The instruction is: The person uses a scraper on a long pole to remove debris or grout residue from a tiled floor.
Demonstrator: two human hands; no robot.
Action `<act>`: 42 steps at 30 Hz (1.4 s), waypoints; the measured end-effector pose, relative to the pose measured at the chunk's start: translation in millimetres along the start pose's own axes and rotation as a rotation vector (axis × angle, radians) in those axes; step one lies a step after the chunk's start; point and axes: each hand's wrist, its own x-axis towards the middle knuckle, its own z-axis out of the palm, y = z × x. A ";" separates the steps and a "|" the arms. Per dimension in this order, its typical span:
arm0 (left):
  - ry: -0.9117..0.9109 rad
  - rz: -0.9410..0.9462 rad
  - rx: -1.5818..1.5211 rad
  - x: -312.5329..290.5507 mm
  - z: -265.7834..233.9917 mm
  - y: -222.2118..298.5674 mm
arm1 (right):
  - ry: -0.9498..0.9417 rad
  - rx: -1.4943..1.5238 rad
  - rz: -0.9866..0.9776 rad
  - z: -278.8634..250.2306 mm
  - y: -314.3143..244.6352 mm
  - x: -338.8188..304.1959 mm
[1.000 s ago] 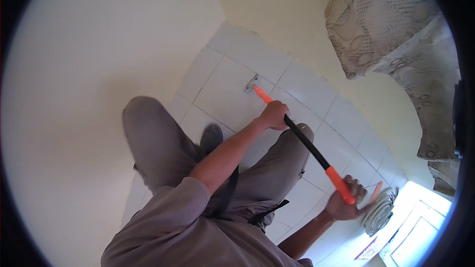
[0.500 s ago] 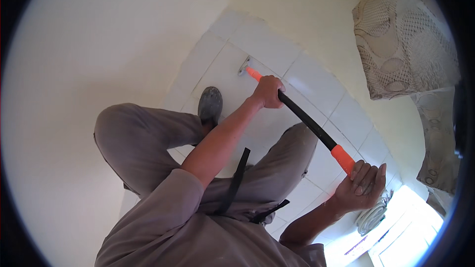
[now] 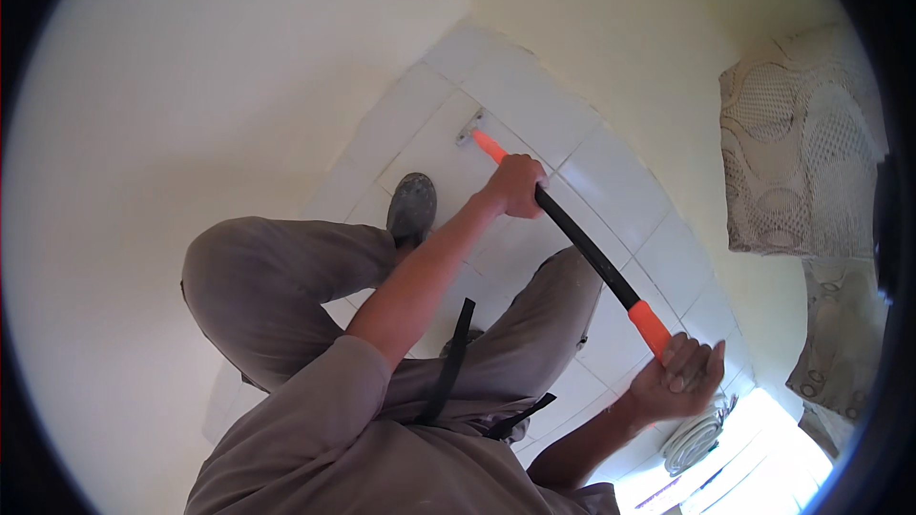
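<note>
The person is holding a long-handled scraper two-handed, and its small metal head is resting at a pale floor tile; whether the edge is truly pressing there, I'm not able to tell from here. To be working it well, I'd say, the shaft should be slanting low, so that the blade is meeting the tile evenly rather than digging in with one corner. The left grip should be steering and the right grip pushing along the line of the handle, going lightly over the joints. A dark shoe is standing near the head, so strokes should be running clear of it.

The left grip is closing round the shaft just behind the head, where the orange lower part is giving way to black. The right grip is curling its fingers over the orange butt end. The scraper is thus running slantwise through both, its black middle lying bare between them and its head pointing beyond the left grip.
</note>
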 end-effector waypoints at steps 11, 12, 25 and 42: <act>0.060 -0.018 -0.003 -3.8 -17.7 -37.6 | -0.042 -0.259 -0.083 35.6 22.0 6.6; 0.108 -0.009 -0.031 -3.1 -18.8 -41.8 | 0.038 0.007 0.031 37.2 21.8 7.0; 0.041 -0.114 -0.103 -5.7 -30.0 -47.9 | 0.097 -0.464 -0.087 73.8 44.6 9.0; -0.040 -0.086 0.068 -8.3 -15.9 -41.6 | 0.457 -0.048 0.208 18.5 45.9 -6.3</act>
